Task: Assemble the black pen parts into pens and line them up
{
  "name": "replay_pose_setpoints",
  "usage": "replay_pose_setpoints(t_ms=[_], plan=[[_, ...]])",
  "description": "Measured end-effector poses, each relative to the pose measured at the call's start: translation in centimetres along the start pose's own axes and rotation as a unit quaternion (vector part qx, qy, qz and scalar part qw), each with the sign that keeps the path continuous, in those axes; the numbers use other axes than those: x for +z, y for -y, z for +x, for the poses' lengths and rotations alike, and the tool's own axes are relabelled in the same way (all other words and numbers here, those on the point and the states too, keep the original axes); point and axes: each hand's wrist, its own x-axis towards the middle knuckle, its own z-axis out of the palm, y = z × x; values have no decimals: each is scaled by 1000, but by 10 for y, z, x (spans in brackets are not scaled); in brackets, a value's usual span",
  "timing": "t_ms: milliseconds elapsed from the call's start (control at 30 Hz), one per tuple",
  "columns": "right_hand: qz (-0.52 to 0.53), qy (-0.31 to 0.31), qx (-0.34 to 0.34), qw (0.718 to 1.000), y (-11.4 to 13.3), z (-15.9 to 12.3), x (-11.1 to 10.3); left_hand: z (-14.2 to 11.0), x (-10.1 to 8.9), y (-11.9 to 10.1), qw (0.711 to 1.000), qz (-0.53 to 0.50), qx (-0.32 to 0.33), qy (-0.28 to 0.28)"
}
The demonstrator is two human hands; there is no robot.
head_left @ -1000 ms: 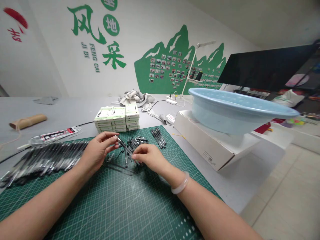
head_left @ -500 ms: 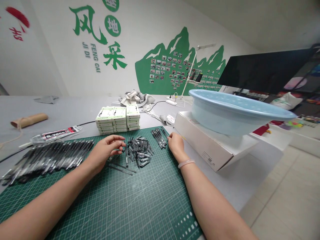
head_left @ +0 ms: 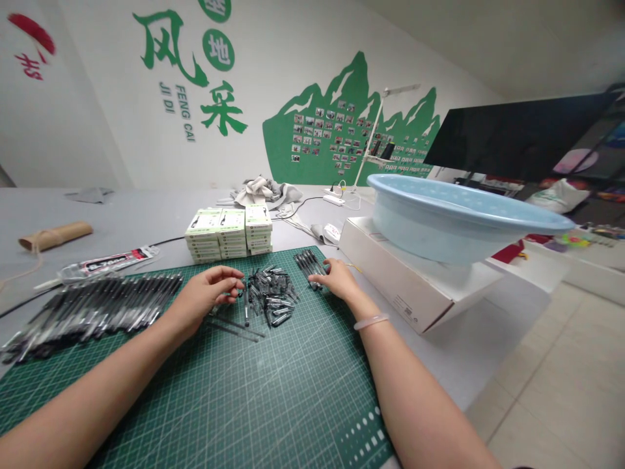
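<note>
- Left of frame: we log a long row of pens (head_left: 105, 306), lying side by side along the green cutting mat (head_left: 234, 404).
- Left of centre: left hand (head_left: 217, 291) beside the heap, fingers loosely curled and parted.
- Centre: loose heap of short pen parts (head_left: 276, 286) on the mat.
- Right of centre: right hand (head_left: 336, 279) at a small pen group (head_left: 305, 262); we cannot tell whether it grips one.
- Right: blue basin (head_left: 415, 228) on a white box (head_left: 390, 280).
</note>
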Motion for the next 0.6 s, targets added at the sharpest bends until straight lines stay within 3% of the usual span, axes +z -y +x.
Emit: replay_pose_setpoints(t_ms=[100,200,600], plan=[[31,86,-56,994,-11,1,-11,1,-1,0,1000,10,-2,2],[62,126,-90,986,-19,1,-17,2,-1,2,1000,20,-2,11],[51,84,-101,990,-20,6,-6,-1,1,0,1000,18,3,7]])
